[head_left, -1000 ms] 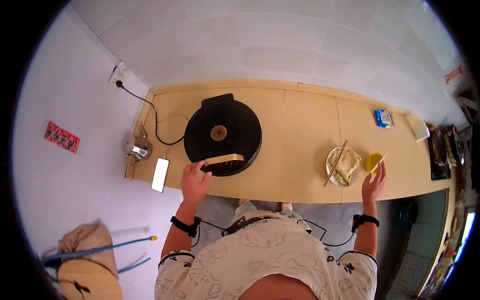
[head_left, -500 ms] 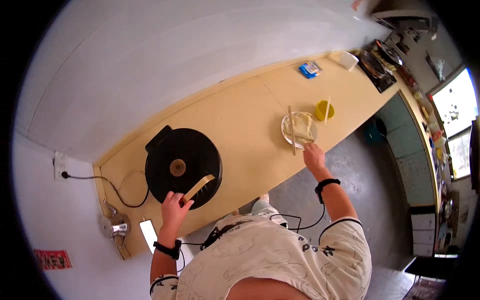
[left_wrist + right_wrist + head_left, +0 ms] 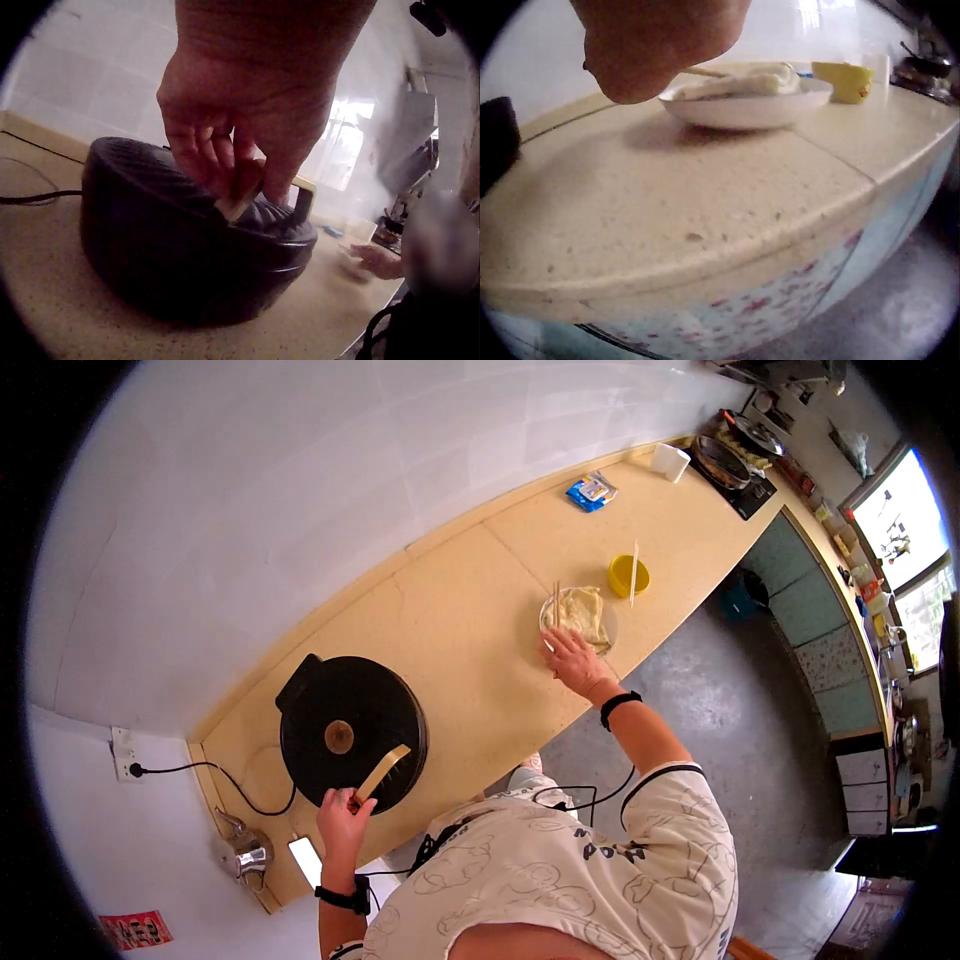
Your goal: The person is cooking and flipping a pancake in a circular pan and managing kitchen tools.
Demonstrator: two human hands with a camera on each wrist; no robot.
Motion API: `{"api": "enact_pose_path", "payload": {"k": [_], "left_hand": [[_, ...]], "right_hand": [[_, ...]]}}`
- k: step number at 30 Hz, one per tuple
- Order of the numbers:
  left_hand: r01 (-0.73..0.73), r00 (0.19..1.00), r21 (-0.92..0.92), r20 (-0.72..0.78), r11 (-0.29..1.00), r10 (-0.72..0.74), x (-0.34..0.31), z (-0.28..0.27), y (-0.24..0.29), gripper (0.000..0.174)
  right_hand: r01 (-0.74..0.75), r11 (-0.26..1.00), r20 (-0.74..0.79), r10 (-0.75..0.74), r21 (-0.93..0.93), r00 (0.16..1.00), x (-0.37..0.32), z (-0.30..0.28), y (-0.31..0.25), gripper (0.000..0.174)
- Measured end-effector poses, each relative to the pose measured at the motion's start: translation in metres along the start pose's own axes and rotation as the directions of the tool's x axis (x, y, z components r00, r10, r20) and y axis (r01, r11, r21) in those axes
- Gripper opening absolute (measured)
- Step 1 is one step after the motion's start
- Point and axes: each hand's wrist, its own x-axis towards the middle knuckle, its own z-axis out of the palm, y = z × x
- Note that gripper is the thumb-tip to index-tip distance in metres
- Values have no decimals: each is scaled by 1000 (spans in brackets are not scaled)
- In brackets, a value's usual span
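Observation:
A round black electric griddle (image 3: 320, 695), its lid down, stands on the counter. My left hand (image 3: 343, 822) grips the near end of its tan handle (image 3: 388, 768), with thumb and curled fingers around it in the left wrist view. Farther right, a white plate (image 3: 731, 114) bears a folded pale flatbread (image 3: 586, 612). Wooden chopsticks (image 3: 556, 600) lie across the plate's left side. My right hand (image 3: 580, 665) hovers at the plate's near edge, fingers extended over the chopsticks' near ends.
A yellow cup (image 3: 620, 577) with a pale stick (image 3: 635, 565) across it stands beyond the plate. Behind are a blue packet (image 3: 590, 493) and a stove with a pan (image 3: 722, 463). A kettle (image 3: 248, 852), phone (image 3: 305, 860) and power cord (image 3: 235, 788) are near the griddle.
The view has swung rightward. My right hand has left the yellow cup, where the pale stick now rests, and moved left to the plate. My left hand has closed around the griddle's handle.

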Motion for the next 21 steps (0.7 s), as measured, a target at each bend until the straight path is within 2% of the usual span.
{"api": "enact_pose_path", "payload": {"k": [1,3,4,5,7,8,9,11,12,13,14,15,16,18,20,21], "left_hand": [[-3,1000,0,-1,1000,3,1,1,0,27],[-8,1000,45,-1,999,9,0,3,-1,21],[-8,1000,45,0,999,8,1,3,-1,21],[-12,1000,48,2,999,12,3,2,-1,20],[-17,1000,52,3,998,17,11,-4,1,19],[-74,997,84,-3,994,75,17,-14,2,20],[-121,992,122,-10,985,123,22,-25,2,21],[-46,998,22,31,999,45,37,-55,0,25],[-56,998,-22,11,998,56,46,-73,2,26],[43,996,-80,77,996,-37,55,-91,1,26],[101,993,-210,89,972,-84,65,-108,5,29],[108,987,-305,144,946,-66,79,-124,0,30],[101,984,-146,162,984,-77,94,-140,0,29],[144,972,-98,201,985,-122,122,-165,-12,29],[136,979,-223,177,965,-97,146,-178,-26,28],[136,980,-223,174,965,-98,155,-187,-25,28]], "right_hand": [[-2,1000,-2,2,-1,1000,3,-2,-2,43],[75,996,-139,-67,57,988,5,-10,-13,34],[128,988,-324,-95,82,941,7,-29,-21,27],[127,989,-323,-95,81,942,6,-40,-26,27],[102,961,-266,-31,256,964,0,-58,-37,26],[99,951,-329,3,292,944,-3,-65,-42,30],[51,950,-316,52,307,947,-8,-69,-45,31],[9,921,-300,118,391,946,-17,-73,-45,35],[-5,907,-342,163,420,925,-18,-79,-47,35],[-76,897,-328,237,436,914,-20,-80,-49,33],[-98,897,-343,264,431,901,-21,-86,-50,30],[-144,874,-322,318,465,891,-21,-96,-53,29],[-176,864,-306,348,473,886,-21,-106,-56,27],[-194,868,-330,368,457,869,-21,-124,-64,21],[-185,866,-355,373,464,857,-23,-135,-72,18],[-184,881,-387,368,437,845,-25,-138,-74,17]]}}
